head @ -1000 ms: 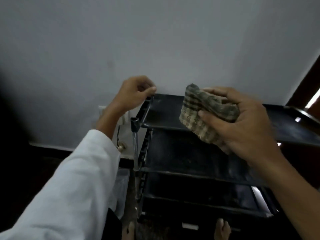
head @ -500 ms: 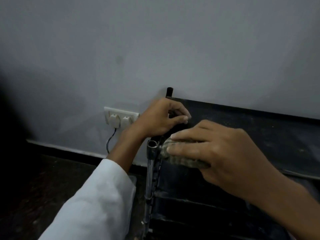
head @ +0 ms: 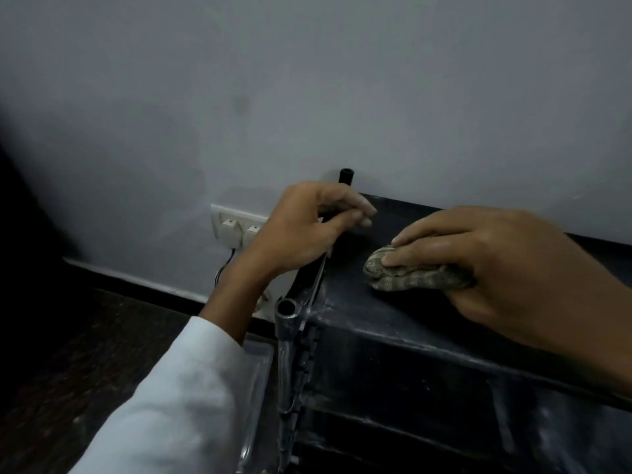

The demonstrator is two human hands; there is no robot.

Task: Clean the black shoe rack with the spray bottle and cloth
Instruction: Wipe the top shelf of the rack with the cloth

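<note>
Rack (head: pixel 410 371) — black, dusty at its edges. Right hand (head: pixel 506 265) over its top shelf, fingers curled round the cloth (head: pixel 413 280); left hand (head: pixel 304 234) grips the rack's left rail. Cloth (bunched) lies pressed on the top shelf.

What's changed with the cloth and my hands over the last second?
The right hand brought the cloth down from the air onto the top shelf, then slid it rightward from the left edge. The left hand still grips the side rail.

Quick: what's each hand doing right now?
Left hand: grips the shoe rack's left edge.
Right hand: holds the cloth, pressed onto its top.
</note>
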